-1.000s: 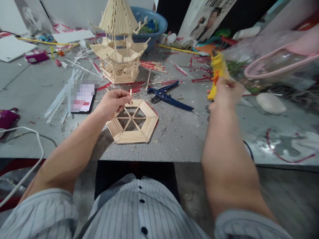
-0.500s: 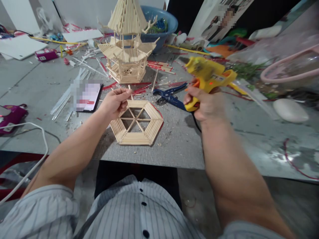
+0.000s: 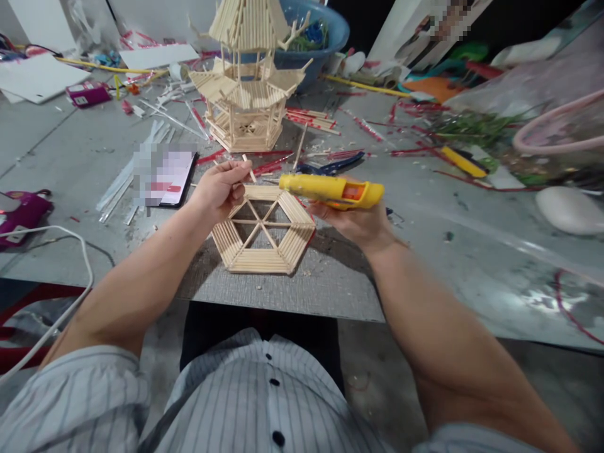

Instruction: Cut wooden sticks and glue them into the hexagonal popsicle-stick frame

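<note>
Pinched between the fingers of my left hand (image 3: 221, 189) is a short wooden stick (image 3: 249, 168), held over the upper left edge of a hexagonal stick frame (image 3: 258, 260) lying flat on the table. Thin sticks cross inside the frame like spokes. My right hand (image 3: 356, 223) is wrapped round a yellow glue gun (image 3: 330, 190), whose nozzle points left, close to the stick. Behind stands a stick pagoda model (image 3: 250, 94) with two roof tiers.
Blue pliers (image 3: 333, 166) lie behind the glue gun. A phone (image 3: 172, 179) and clear glue sticks (image 3: 125, 173) are on the left, with purple glue guns (image 3: 88, 94). A blue basin (image 3: 330, 31) stands at the back, a white oval object (image 3: 569, 209) at right.
My right hand has brought the glue gun left and down, from above the table to beside the stick, and turned it. My left hand has hardly moved. The view has shifted slightly.
</note>
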Motion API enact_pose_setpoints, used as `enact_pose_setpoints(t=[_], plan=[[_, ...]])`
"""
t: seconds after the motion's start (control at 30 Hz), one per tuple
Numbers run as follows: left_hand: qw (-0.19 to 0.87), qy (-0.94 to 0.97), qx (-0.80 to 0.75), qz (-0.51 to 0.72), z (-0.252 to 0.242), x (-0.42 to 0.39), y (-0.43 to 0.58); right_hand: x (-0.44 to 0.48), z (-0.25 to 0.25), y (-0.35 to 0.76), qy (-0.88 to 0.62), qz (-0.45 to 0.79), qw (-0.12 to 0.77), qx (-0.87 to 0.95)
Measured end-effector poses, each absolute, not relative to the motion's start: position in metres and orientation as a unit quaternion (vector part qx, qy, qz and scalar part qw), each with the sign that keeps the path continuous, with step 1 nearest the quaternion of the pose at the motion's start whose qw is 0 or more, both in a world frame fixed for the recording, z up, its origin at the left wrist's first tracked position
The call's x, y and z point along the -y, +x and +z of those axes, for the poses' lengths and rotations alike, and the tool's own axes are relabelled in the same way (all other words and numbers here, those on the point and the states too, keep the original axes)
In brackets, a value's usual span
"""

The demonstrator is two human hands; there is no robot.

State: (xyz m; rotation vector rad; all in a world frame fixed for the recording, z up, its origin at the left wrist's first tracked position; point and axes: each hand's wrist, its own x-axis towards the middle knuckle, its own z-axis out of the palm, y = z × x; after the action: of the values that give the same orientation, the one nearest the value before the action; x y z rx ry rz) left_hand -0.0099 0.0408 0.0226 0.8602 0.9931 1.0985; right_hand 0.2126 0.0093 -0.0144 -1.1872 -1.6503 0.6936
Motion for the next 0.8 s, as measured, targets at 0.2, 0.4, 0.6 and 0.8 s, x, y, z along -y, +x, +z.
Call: enact_pose_setpoints(t=[0.2, 0.4, 0.6, 0.8], plan=[[0.65, 0.388, -0.444, 0.479, 0.0224, -0.0399, -0.009, -0.0059, -0.018, 0.2156, -0.462, 0.248, 0.475, 0.707], [0.64, 0.4, -0.456, 0.471, 0.023, -0.0387, -0.0074, -0.0039, -0.0169, 0.2153, -0.49, 0.228, 0.447, 0.712], [0.64, 0.402, -0.457, 0.469, 0.0252, -0.0371, -0.0057, -0.0031, -0.0174, 0.2133, -0.484, 0.254, 0.46, 0.7], [0.632, 0.416, -0.456, 0.469, 0.0245, -0.0368, -0.0063, -0.0042, -0.02, 0.2143, -0.487, 0.252, 0.463, 0.696]])
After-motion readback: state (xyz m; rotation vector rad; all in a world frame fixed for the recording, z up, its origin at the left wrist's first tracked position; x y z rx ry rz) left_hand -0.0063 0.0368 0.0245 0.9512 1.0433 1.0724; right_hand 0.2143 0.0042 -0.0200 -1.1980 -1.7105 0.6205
